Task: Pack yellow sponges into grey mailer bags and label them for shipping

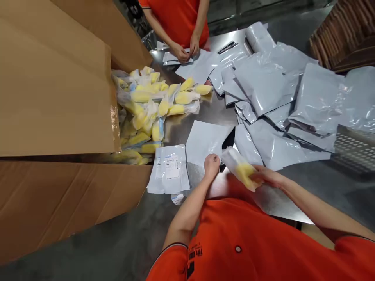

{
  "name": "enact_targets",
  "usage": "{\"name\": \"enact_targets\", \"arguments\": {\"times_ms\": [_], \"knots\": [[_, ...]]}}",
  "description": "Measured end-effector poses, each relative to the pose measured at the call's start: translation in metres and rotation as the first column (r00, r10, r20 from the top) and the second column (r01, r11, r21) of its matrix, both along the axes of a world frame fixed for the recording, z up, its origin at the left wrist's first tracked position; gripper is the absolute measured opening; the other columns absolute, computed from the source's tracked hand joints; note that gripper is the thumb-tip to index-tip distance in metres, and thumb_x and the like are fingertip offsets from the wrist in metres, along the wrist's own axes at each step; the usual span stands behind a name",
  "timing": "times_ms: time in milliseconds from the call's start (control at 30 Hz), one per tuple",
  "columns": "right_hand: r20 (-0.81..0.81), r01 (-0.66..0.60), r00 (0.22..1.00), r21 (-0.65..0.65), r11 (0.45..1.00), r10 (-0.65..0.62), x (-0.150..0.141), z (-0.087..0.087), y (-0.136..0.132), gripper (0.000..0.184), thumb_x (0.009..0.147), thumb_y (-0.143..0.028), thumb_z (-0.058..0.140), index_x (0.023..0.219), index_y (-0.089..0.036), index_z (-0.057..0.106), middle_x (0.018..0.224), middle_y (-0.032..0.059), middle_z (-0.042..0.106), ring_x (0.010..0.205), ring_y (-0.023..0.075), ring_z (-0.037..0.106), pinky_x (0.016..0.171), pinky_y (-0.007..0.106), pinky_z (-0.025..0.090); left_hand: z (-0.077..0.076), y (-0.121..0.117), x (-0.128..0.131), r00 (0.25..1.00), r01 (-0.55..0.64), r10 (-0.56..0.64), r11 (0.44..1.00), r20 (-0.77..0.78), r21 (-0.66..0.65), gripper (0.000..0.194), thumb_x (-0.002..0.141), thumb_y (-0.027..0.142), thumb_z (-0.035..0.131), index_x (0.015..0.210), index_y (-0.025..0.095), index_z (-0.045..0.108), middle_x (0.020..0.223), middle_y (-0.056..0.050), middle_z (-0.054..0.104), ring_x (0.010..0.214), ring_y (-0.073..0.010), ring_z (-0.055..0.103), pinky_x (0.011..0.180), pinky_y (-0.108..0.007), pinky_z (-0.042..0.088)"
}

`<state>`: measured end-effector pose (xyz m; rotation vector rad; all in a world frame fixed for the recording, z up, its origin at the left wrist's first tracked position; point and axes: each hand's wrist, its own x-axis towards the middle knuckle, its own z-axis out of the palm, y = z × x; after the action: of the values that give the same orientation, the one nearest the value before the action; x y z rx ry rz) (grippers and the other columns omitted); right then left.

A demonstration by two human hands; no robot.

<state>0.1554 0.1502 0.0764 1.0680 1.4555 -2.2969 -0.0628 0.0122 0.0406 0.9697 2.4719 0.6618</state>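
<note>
My left hand (212, 166) is closed on the edge of a white plastic mailing bag (203, 141) lying on the metal table. The bag gapes on its right side, where its black inside shows. My right hand (265, 176) grips a yellow item in a translucent wrapper (240, 168), tilted, its upper end at the bag's mouth. I cannot make out what the yellow item is. Left of my left hand lie white bags with printed labels (172, 168). A small label piece (177, 198) sticks out below them at the table edge.
A large cardboard box (55, 86) on the left spills similar yellow wrapped items (146, 105) onto the table. Many white mailing bags (269, 86) are heaped on the right, near a plastic basket (356, 146) and stacked cardboard (342, 35). Across the table, a co-worker's hands (187, 52) handle white bags.
</note>
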Motion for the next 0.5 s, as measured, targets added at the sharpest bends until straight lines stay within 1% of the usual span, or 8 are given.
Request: {"name": "enact_targets", "arguments": {"times_ms": [67, 100, 167, 233, 300, 367, 433, 500], "knots": [[0.049, -0.016, 0.999, 0.002, 1.000, 0.016, -0.008, -0.001, -0.005, 0.022, 0.062, -0.030, 0.071, 0.080, -0.019, 0.064, 0.073, 0.0036, 0.068, 0.065, 0.0186, 0.063, 0.054, 0.027, 0.048, 0.008, -0.005, 0.003, 0.998, 0.033, -0.031, 0.999, -0.060, 0.038, 0.021, 0.088, 0.011, 0.048, 0.080, 0.016, 0.067, 0.093, -0.011, 0.069, 0.096, -0.0232, 0.060, 0.092, -0.037, 0.044], [0.067, -0.021, 0.998, 0.037, 0.999, 0.018, -0.014, -0.001, -0.005, 0.020, 0.061, -0.028, 0.071, 0.077, -0.019, 0.064, 0.071, 0.0028, 0.067, 0.064, 0.0182, 0.062, 0.054, 0.027, 0.047, 0.011, -0.007, 0.005, 0.993, 0.080, -0.073, 0.994, -0.090, 0.068, 0.019, 0.087, 0.010, 0.049, 0.081, 0.016, 0.066, 0.098, -0.012, 0.069, 0.100, -0.0243, 0.059, 0.095, -0.040, 0.043], [0.068, -0.026, 0.998, 0.177, 0.984, 0.014, -0.029, 0.000, -0.003, 0.016, 0.059, -0.023, 0.072, 0.072, -0.019, 0.062, 0.065, 0.0010, 0.065, 0.059, 0.0165, 0.059, 0.050, 0.026, 0.044, 0.016, -0.010, 0.008, 0.971, 0.214, -0.195, 0.967, -0.137, 0.140, 0.018, 0.087, 0.008, 0.049, 0.084, 0.016, 0.066, 0.111, -0.013, 0.069, 0.107, -0.0254, 0.059, 0.099, -0.043, 0.043], [0.038, -0.003, 0.999, 0.236, 0.972, -0.006, -0.044, 0.001, 0.001, 0.016, 0.058, -0.020, 0.072, 0.070, -0.019, 0.061, 0.062, 0.0002, 0.063, 0.055, 0.0152, 0.056, 0.047, 0.025, 0.041, 0.018, -0.014, 0.010, 0.939, 0.334, -0.306, 0.921, -0.160, 0.201, 0.019, 0.089, 0.008, 0.048, 0.086, 0.016, 0.065, 0.120, -0.013, 0.068, 0.112, -0.0242, 0.060, 0.102, -0.042, 0.045], [-0.007, 0.067, 0.998, 0.191, 0.979, -0.067, -0.057, 0.002, 0.004, 0.014, 0.064, -0.024, 0.068, 0.076, -0.019, 0.062, 0.067, 0.0013, 0.065, 0.057, 0.0155, 0.058, 0.048, 0.025, 0.043, 0.020, -0.020, 0.009, 0.920, 0.387, -0.357, 0.889, -0.159, 0.243, 0.020, 0.090, 0.009, 0.047, 0.088, 0.017, 0.065, 0.124, -0.011, 0.067, 0.118, -0.0222, 0.059, 0.105, -0.041, 0.046], [-0.055, 0.132, 0.990, 0.115, 0.985, -0.127, -0.070, 0.001, 0.003, 0.014, 0.071, -0.027, 0.064, 0.083, -0.019, 0.062, 0.074, 0.0031, 0.068, 0.062, 0.0161, 0.061, 0.054, 0.026, 0.049, 0.024, -0.026, 0.006, 0.912, 0.408, -0.373, 0.869, -0.171, 0.280, 0.021, 0.091, 0.010, 0.046, 0.089, 0.018, 0.065, 0.127, -0.010, 0.067, 0.123, -0.0218, 0.058, 0.109, -0.043, 0.045], [-0.097, 0.140, 0.986, 0.052, 0.989, -0.134, -0.084, 0.002, -0.002, 0.015, 0.073, -0.026, 0.066, 0.086, -0.017, 0.063, 0.077, 0.0043, 0.069, 0.064, 0.0160, 0.063, 0.058, 0.027, 0.052, 0.031, -0.032, 0.004, 0.897, 0.441, -0.400, 0.845, -0.189, 0.303, 0.021, 0.092, 0.011, 0.045, 0.090, 0.018, 0.065, 0.132, -0.010, 0.065, 0.128, -0.0234, 0.054, 0.112, -0.046, 0.043], [-0.140, 0.122, 0.983, 0.034, 0.992, -0.116, -0.102, 0.004, -0.011, 0.018, 0.078, -0.026, 0.070, 0.091, -0.014, 0.065, 0.079, 0.0044, 0.068, 0.065, 0.0148, 0.063, 0.061, 0.028, 0.054, 0.039, -0.035, 0.002, 0.872, 0.489, -0.444, 0.817, -0.208, 0.306, 0.022, 0.094, 0.012, 0.044, 0.091, 0.018, 0.066, 0.134, -0.011, 0.064, 0.132, -0.0244, 0.052, 0.113, -0.046, 0.042]]}}
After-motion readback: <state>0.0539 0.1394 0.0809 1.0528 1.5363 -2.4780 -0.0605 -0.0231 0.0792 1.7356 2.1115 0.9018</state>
